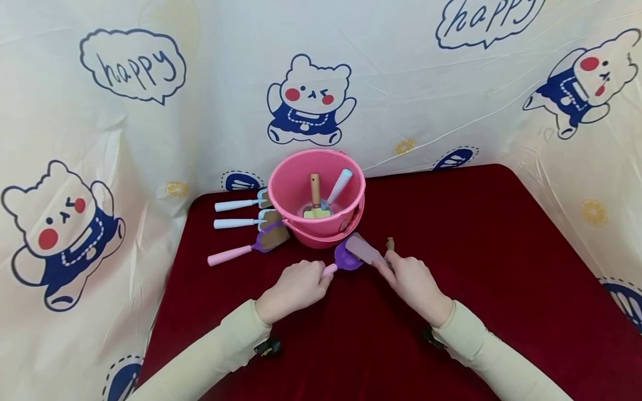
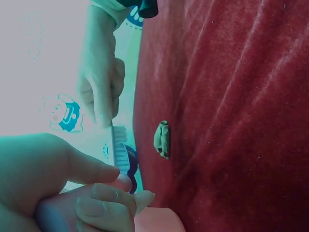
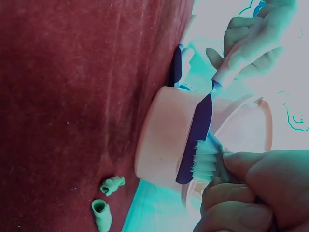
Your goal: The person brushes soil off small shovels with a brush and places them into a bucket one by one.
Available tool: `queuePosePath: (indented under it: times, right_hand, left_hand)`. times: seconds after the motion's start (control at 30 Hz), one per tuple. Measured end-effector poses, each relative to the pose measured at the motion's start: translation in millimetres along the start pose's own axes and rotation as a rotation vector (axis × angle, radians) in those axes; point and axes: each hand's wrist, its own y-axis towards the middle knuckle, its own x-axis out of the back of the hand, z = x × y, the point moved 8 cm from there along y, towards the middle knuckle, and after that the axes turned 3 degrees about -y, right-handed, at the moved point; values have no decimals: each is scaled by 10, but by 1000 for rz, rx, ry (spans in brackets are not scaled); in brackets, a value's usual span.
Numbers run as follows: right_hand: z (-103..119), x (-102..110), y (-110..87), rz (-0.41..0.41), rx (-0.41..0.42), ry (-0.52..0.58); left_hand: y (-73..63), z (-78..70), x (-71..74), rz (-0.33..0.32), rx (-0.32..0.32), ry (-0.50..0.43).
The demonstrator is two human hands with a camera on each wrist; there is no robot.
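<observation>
My left hand [image 1: 296, 287] grips the pink handle of a toy shovel [image 1: 344, 258], its purple blade raised in front of the pink bucket [image 3: 157, 137]. My right hand [image 1: 418, 285] pinches a flat brush [image 1: 364, 249] by its back. In the right wrist view the white bristles [image 3: 204, 160] lie against the face of the purple blade. Just beyond the right fingers in the head view is a small brownish lump [image 1: 390, 243] on the table. Seen from the right wrist, there are two small hollow pieces [image 3: 102, 215] there, green-tinted.
The pink bucket stands at the back middle, holding a wooden-handled tool [image 1: 315, 190] and a white-handled tool [image 1: 340, 186]. Left of it lie two white-handled shovels [image 1: 233, 223] and a pink-handled purple shovel [image 1: 229, 255] with brown on their blades. Printed cloth [image 1: 215, 111] hangs behind the dark red table [image 1: 476, 234].
</observation>
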Motion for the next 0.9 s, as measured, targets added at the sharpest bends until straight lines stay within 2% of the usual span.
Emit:
queuePosePath:
  times: [0.1,0.33,0.5,0.63,0.73,0.8,0.9]
  right_hand:
    - [17,12,9,-3,3,14]
    - [74,-46,7,65,64,13]
    - [-9,-43,22,37,10,-10]
    - [-47,-77,19,40,-38,29]
    - [-49,-96,7,41,-56,52]
    - [-16,-102,4,45,-25,51]
    - [56,-115,4,55,64,6]
  left_hand:
    - [16,-15,9,-8,-1,0]
    - [29,-23,18,17,10,-18]
    - [11,-16,20,11,10,-11]
    - [9,-26,6,-8,-8,-16]
    - [2,-12,-16,-4,3,-8]
    - [-1,-1,-22,-1,14,-5]
    - [-5,10,-28,9,20,-7]
